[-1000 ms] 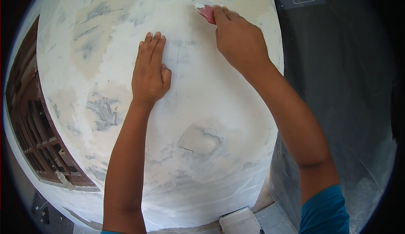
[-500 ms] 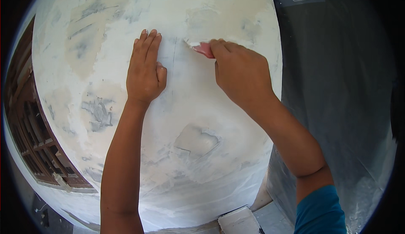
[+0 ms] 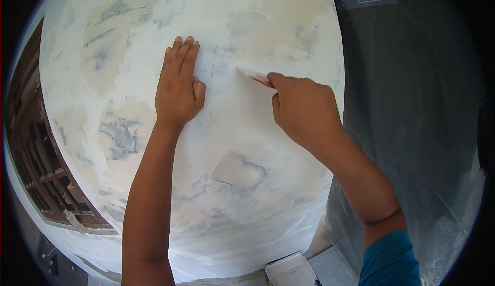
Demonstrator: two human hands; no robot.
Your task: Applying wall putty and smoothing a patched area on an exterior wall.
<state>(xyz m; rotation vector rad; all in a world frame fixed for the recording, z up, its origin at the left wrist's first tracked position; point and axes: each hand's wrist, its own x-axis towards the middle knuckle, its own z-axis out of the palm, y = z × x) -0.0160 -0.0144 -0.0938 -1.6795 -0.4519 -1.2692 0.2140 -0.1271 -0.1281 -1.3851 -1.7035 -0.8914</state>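
Observation:
A white wall [image 3: 247, 126] patched with beige and grey filler fills most of the view. Against it lies my left hand [image 3: 178, 90], flat, with the fingers together and pointing up and the thumb alongside. My right hand [image 3: 307, 108], to its right, is closed around a putty knife [image 3: 263, 80] with a red handle. The knife's blade points up and left, its edge at the wall, and whitish filler shows on it. Most of the handle is hidden in my fingers. Below, between my forearms, is a rough heart-shaped grey patch [image 3: 240, 171] in the filler.
At the left a brown wooden window frame [image 3: 44, 167] with dark panes is set in the wall. Dark plastic-like sheeting [image 3: 412, 95] with a printed label hangs along the right. A white-smeared rectangular container [image 3: 292, 273] sits low at the wall's foot.
My right hand and the putty knife have moved down and slightly right across the wall, and the blade now shows more edge-on. My left hand has hardly moved.

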